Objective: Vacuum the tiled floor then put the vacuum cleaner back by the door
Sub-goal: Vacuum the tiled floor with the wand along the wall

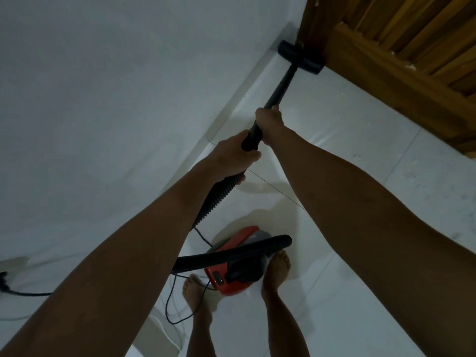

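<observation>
Vacuum [235, 264] sits on the tiled floor [347, 155] between my feet, hose trailing. Both hands wrap the wand [280, 86]: right hand [269, 119] ahead to steer, left hand [235, 157] behind at the hose joint. Nozzle [300, 56] pushed into the floor's corner by the door [401, 45].

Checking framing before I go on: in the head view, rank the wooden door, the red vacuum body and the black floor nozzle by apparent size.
1. wooden door, largest, though cut off by the frame.
2. red vacuum body; it sits nearer the camera, which inflates it.
3. black floor nozzle, smallest, farthest away in the corner.
</observation>
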